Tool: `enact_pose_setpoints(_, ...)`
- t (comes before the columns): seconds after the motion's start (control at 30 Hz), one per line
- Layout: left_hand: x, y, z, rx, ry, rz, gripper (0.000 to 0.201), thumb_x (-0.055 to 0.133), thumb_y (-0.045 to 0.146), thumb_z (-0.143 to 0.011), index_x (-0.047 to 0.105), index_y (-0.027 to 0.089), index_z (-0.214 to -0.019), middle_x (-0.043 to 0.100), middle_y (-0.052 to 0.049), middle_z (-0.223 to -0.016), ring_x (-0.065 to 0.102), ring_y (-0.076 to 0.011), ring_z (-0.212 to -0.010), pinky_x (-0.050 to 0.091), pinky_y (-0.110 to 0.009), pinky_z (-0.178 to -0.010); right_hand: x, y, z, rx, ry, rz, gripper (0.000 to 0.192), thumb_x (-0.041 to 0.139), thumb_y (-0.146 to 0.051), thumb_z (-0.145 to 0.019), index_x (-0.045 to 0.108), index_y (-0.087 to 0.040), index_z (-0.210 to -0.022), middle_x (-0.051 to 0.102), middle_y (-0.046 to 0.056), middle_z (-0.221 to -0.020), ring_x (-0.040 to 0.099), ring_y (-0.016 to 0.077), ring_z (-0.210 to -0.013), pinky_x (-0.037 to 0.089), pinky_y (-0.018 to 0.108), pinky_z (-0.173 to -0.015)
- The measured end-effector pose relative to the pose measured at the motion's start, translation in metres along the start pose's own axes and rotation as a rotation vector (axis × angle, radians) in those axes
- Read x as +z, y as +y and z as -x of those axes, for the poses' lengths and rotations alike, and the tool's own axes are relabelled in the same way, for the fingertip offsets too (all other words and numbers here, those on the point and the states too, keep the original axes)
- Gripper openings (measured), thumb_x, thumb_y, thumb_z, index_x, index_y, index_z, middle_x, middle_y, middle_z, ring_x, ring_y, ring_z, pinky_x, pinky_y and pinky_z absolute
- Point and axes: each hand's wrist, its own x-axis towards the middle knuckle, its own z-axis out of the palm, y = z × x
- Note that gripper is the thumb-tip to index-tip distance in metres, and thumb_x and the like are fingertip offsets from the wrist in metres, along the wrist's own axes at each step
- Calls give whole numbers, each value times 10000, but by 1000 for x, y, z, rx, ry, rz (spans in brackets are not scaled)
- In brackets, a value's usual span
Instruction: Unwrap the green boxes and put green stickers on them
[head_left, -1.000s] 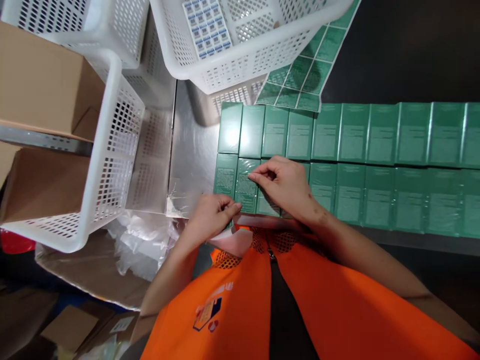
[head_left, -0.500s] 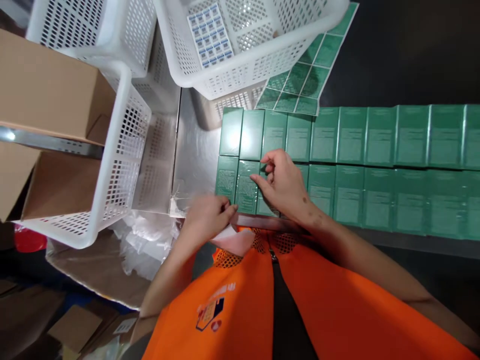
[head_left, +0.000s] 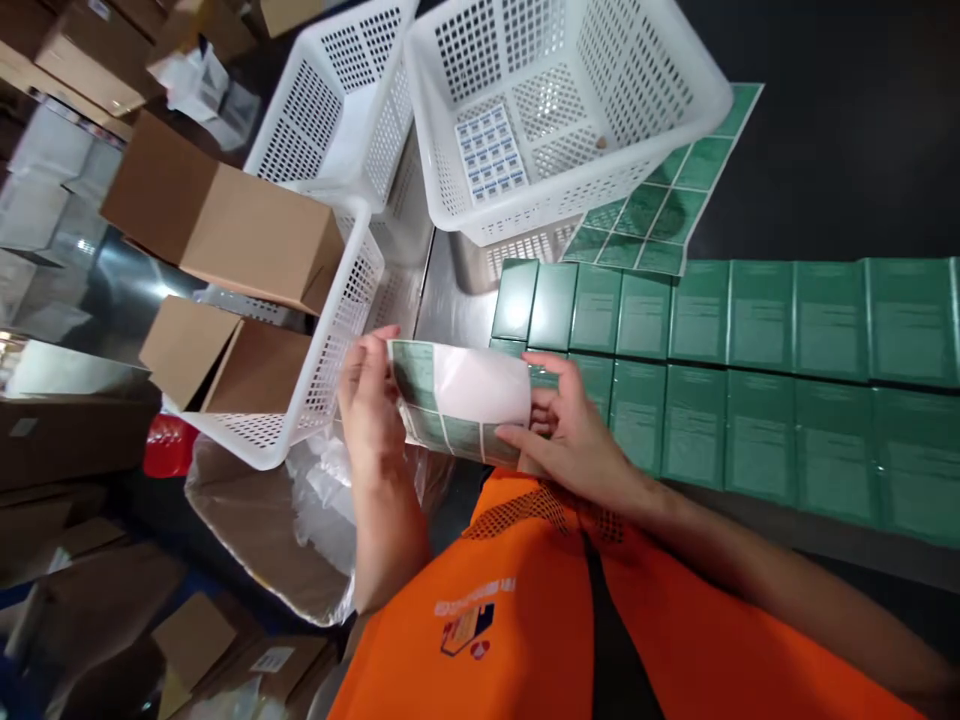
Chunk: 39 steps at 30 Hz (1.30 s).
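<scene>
A sheet of green stickers (head_left: 457, 425) is stretched between my two hands, over the front edge of the counter. Part of it is bare white backing, and the sheet bows a little. My left hand (head_left: 371, 405) grips its left end, with the thumb behind or at the edge. At the right end, my right hand (head_left: 562, 425) pinches the sheet between thumb and fingers. Just beyond lie two long rows of green boxes (head_left: 690, 425), set side by side. The sheet and my right hand hide some boxes at the left end of the near row.
A white basket (head_left: 570, 185) holding a sheet of small printed labels (head_left: 491, 155) stands behind the boxes. Another green sticker sheet (head_left: 675, 205) lies partly under it. At left, a white basket (head_left: 296, 420) holds open cardboard boxes (head_left: 255, 235); below is a bag-lined bin (head_left: 247, 530).
My left hand has lifted from the near boxes and now holds the sticker sheet up. My right hand has come down from the boxes onto the sheet's right end. The view has shifted left.
</scene>
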Motion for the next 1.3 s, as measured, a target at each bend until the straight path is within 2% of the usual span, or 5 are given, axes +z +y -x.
enact_pose_setpoints(0.23,-3,-10,19,-93,-275,267,174,801,295,-751,699,197,-851,731,1,-759,651,-137,-669,528,-243,-632,-12,-25,-4,-698,568,722,491,718,-218,-838,541,-292,-1290,600,111,-1222,575,307,-1183,487,502,-1001)
enact_pose_setpoints(0.37,4,-8,26,1,-383,341,110,798,251,-793,699,212,-823,716,20,-773,636,-107,-701,508,-207,-674,-5,-44,-8,-773,448,720,376,685,-241,-902,593,-302,-1261,698,49,-1067,650,239,-1020,496,428,-938)
enact_pose_setpoints(0.67,0,-11,27,31,-448,276,221,813,318,-764,626,205,-736,614,19,-686,545,-125,-634,461,-241,-613,-4,-49,-15,-400,262,271,295,769,-203,-826,690,-259,-1104,751,-22,-898,707,157,-806,544,295,-745)
enact_pose_setpoints(1.1,13,1,22,-157,-485,419,287,792,454,-787,713,203,-902,716,-19,-837,652,-141,-737,500,-233,-709,1,-26,-18,-907,575,970,146,594,-170,-935,706,-263,-943,766,-27,-1059,640,201,-940,385,401,-819)
enact_pose_setpoints(1.3,12,-11,12,-238,-471,304,315,821,426,-770,631,175,-776,737,-44,-744,709,-186,-729,530,-263,-683,3,-11,-20,-1080,320,1131,189,549,-144,-957,678,-215,-838,743,-17,-927,608,172,-963,376,387,-869)
